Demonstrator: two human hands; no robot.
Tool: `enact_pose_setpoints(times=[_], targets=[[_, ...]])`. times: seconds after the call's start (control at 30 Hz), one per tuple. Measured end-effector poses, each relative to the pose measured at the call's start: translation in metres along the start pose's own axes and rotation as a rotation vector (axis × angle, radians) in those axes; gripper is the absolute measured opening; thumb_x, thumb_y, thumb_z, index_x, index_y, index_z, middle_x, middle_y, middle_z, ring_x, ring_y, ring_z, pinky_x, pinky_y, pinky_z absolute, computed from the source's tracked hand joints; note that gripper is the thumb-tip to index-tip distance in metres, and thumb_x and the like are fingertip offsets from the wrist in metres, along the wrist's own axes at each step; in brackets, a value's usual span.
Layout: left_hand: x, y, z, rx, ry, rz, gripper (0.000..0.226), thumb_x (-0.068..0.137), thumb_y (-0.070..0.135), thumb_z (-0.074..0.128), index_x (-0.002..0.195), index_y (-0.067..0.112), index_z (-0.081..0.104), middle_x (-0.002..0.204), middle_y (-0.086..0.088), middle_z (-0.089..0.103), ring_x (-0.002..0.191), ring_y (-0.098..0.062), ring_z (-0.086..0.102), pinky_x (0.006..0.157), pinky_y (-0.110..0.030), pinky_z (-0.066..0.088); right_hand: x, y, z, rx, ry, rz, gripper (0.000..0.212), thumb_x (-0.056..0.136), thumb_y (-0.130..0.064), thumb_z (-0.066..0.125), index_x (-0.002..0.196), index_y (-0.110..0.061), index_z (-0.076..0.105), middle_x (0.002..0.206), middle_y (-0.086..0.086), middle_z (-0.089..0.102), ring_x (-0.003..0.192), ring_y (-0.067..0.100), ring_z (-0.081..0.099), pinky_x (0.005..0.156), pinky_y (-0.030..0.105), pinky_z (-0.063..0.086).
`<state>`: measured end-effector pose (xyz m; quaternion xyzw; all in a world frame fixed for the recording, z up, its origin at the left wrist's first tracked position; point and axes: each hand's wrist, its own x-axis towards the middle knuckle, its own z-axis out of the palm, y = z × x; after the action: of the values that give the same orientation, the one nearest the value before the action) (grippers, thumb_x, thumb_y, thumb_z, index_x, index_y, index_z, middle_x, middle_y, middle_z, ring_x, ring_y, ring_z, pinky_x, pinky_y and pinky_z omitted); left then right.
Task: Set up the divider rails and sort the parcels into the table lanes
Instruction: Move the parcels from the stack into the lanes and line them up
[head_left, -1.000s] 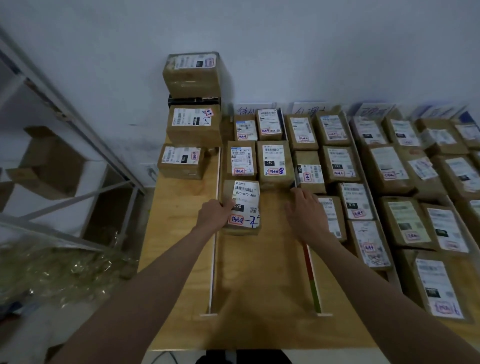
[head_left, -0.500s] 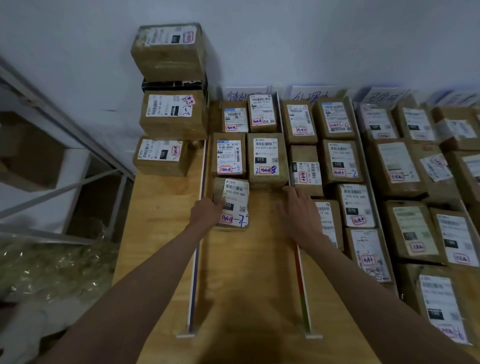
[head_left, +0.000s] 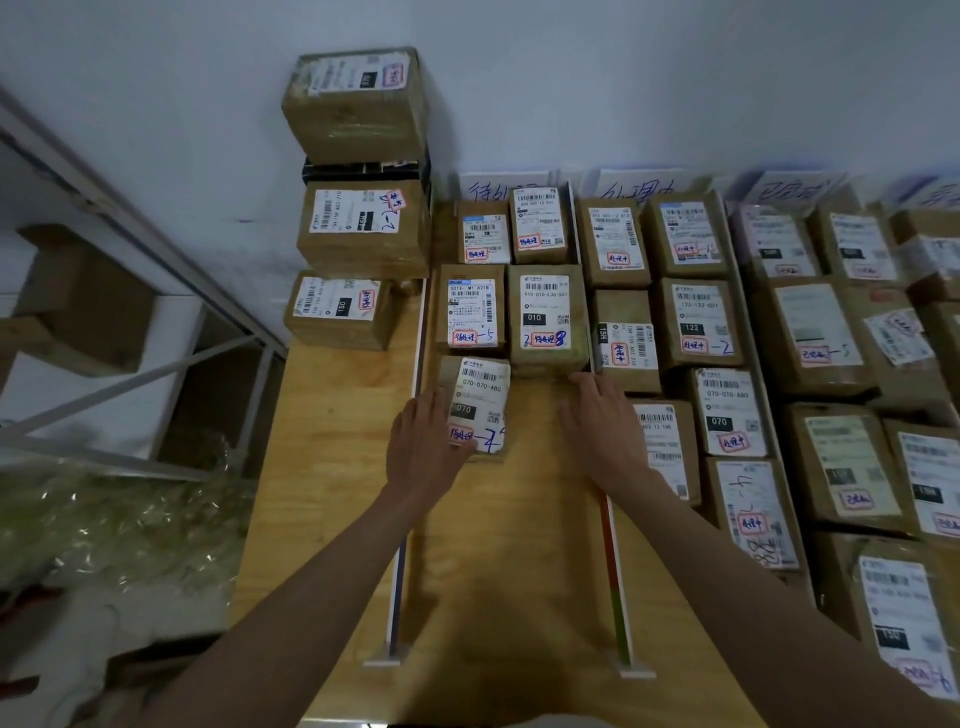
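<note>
A small brown parcel labelled 070 (head_left: 480, 402) lies in the leftmost lane of the wooden table (head_left: 332, 467), between the left divider rail (head_left: 402, 566) and the second rail (head_left: 615, 587). My left hand (head_left: 423, 441) rests against the parcel's left side with its thumb on the label. Fingers straight, my right hand (head_left: 605, 426) lies flat on the table beside the second rail, fingertips near the parcel labelled 010 (head_left: 545, 317). Behind them stand more parcels in the same lane.
A stack of three boxes (head_left: 358, 208) stands at the table's far left corner against the wall. Lanes to the right are packed with several labelled parcels (head_left: 722, 410). Paper lane signs (head_left: 644, 187) lean on the wall. A metal shelf frame (head_left: 135, 364) is at left.
Both hands have stayed on the lane with the 070 parcel, shifting slightly forward; the view has shifted.
</note>
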<state>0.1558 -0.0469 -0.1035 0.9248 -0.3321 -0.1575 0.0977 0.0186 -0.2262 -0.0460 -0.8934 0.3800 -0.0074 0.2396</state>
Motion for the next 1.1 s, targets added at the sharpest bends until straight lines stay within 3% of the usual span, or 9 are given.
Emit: enact_pose_setpoints(times=[0.4,0.53,0.7,0.87,1.1], targets=[[0.01,0.002,-0.016,0.125,-0.021,-0.008,0.085,0.092,0.06,0.051,0.152,0.009,0.019,0.156,-0.009,0.026,0.141,-0.029,0.029,0.117,-0.044,0.026,-0.014,0.0,-0.011,-0.022,0.012,-0.01,0.045,0.098,-0.027,0.049,0.141,-0.015,0.044,0.137,0.005,0.05,0.127,0.021,0.046,0.106,0.038,0.04],[0.002,-0.002,-0.043,0.157,0.01,0.001,0.078,0.096,0.056,0.044,0.154,0.01,0.019,0.158,-0.008,0.024,0.145,-0.03,0.024,0.12,-0.045,0.021,-0.013,-0.014,-0.018,-0.042,0.043,-0.068,0.036,0.098,-0.027,0.049,0.131,-0.014,0.048,0.131,0.006,0.053,0.121,0.022,0.049,0.103,0.039,0.043],[-0.01,-0.034,-0.093,0.215,0.111,-0.033,0.069,0.098,0.052,0.037,0.152,0.012,0.026,0.155,-0.008,0.032,0.143,-0.026,0.028,0.12,-0.044,0.021,-0.007,-0.054,-0.025,-0.067,0.067,-0.166,0.045,0.1,-0.028,0.045,0.142,-0.012,0.042,0.143,0.008,0.048,0.134,0.025,0.041,0.111,0.041,0.038],[-0.019,-0.079,-0.132,0.223,0.162,-0.1,0.068,0.099,0.052,0.036,0.153,0.013,0.025,0.158,-0.009,0.029,0.146,-0.027,0.024,0.122,-0.046,0.018,0.0,-0.103,-0.02,-0.09,0.073,-0.242,0.043,0.101,-0.033,0.044,0.138,-0.011,0.045,0.138,0.009,0.052,0.13,0.026,0.045,0.108,0.044,0.042],[-0.002,-0.129,-0.171,0.237,0.178,-0.113,0.067,0.1,0.05,0.037,0.152,0.01,0.028,0.156,-0.01,0.032,0.145,-0.028,0.026,0.121,-0.044,0.017,0.019,-0.163,-0.01,-0.112,0.1,-0.247,0.046,0.103,-0.031,0.043,0.144,-0.01,0.042,0.144,0.01,0.049,0.135,0.026,0.043,0.114,0.041,0.035]])
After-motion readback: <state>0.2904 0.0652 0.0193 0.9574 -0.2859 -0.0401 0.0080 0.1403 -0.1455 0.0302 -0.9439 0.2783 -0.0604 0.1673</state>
